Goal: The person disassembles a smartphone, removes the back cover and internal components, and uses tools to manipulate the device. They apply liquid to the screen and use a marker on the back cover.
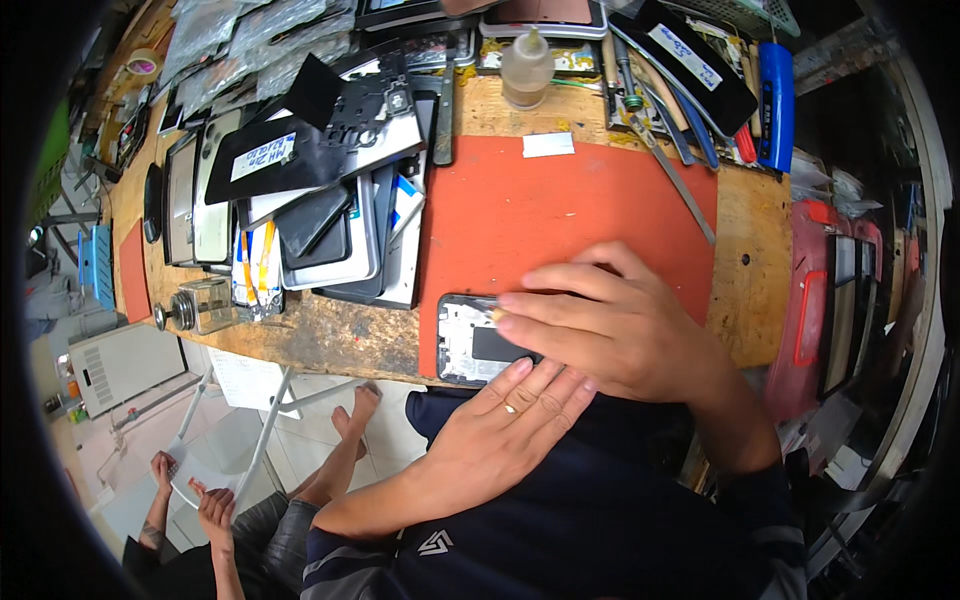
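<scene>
A phone frame (pixel 455 340) with a black rim, silvery inner plate and dark rectangular patch lies on the red-orange mat (pixel 570 220) at the table's near edge. My left hand (pixel 500 425), a ring on one finger, rests with straight fingers along the frame's near side. Over the frame's right part reaches my right hand (pixel 625 330), its fingers close together and bent toward the frame. Under its fingertips shows a small yellowish bit; what it belongs to is hidden. The hands cover the frame's right end.
Phone parts and screens (pixel 330 220) are piled left of the mat. A clear bottle (pixel 527 70) stands behind it; a thin metal blade (pixel 675 185) lies across its right side. A glass jar (pixel 205 305) sits at the left edge. Another person's hand (pixel 215 515) shows lower left.
</scene>
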`<state>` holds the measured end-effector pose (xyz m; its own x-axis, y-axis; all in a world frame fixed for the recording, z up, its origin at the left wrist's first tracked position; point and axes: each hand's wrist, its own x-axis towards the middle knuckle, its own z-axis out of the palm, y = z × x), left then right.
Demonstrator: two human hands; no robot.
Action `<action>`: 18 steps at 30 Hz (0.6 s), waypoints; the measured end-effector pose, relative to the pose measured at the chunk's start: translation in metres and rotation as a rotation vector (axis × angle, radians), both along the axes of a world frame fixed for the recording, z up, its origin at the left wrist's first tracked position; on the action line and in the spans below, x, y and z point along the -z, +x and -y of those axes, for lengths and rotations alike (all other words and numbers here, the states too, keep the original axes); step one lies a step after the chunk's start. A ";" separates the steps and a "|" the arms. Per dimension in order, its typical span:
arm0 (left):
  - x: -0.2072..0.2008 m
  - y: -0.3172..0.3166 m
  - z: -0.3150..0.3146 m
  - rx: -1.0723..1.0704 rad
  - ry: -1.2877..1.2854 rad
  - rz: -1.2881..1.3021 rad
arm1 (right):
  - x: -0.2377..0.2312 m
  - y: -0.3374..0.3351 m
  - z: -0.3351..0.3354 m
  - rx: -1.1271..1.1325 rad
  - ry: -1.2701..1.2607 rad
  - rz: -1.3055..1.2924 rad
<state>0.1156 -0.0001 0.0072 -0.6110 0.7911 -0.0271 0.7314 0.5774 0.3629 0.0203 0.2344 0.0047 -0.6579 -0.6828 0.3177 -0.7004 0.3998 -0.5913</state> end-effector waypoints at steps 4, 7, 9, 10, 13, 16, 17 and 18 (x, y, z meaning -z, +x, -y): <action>0.000 -0.010 -0.004 0.030 -0.032 -0.174 | -0.012 0.016 -0.042 0.046 0.107 0.010; 0.000 -0.011 -0.003 0.044 -0.027 -0.165 | -0.008 0.009 -0.026 0.024 0.075 0.006; 0.000 -0.012 -0.001 0.051 -0.021 -0.145 | -0.001 -0.006 -0.004 -0.009 0.030 -0.002; 0.001 -0.012 0.000 0.053 -0.021 -0.138 | 0.001 -0.011 0.004 -0.025 0.006 0.008; -0.002 -0.009 -0.002 0.039 -0.019 -0.115 | 0.006 -0.014 0.008 -0.050 -0.016 0.013; -0.002 -0.010 -0.002 0.035 -0.015 -0.100 | 0.010 -0.021 0.012 -0.096 -0.019 0.026; -0.002 -0.010 -0.002 0.038 -0.014 -0.097 | 0.011 -0.026 0.012 -0.117 -0.021 0.034; -0.003 -0.011 -0.002 0.039 -0.008 -0.084 | 0.011 -0.029 0.013 -0.133 -0.028 0.040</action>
